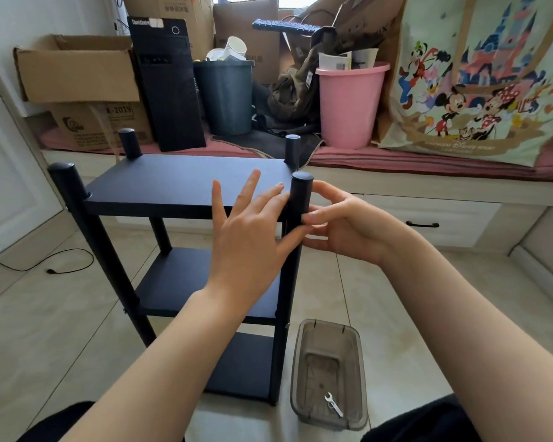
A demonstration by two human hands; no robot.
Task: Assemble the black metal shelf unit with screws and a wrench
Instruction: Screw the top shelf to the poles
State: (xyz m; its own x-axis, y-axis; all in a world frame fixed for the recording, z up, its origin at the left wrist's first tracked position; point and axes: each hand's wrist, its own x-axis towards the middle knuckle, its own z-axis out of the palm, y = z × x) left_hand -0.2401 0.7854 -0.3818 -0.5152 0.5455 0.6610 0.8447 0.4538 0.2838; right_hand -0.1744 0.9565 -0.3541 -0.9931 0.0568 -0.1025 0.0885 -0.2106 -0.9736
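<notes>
The black metal shelf unit (pixel 173 183) stands upright on the tiled floor, with three shelves and four round posts. My left hand (pixel 249 237) lies spread over the top shelf's near right corner, its thumb touching the front right post (pixel 301 186). My right hand (pixel 348 228) curls around that post from the right, fingertips pinched against it just below the top shelf. What the fingertips hold, if anything, is hidden. A small silver wrench (pixel 333 404) lies in a clear grey plastic bin (pixel 361 362) on the floor by the shelf's right foot.
Behind the shelf a low ledge carries a cardboard box (pixel 77 74), a black computer tower (pixel 166 84), a dark waste bin (pixel 225 97), a pink bucket (pixel 348 103) and a printed bag (pixel 476 74). A black cable (pixel 55 266) trails on the floor at left.
</notes>
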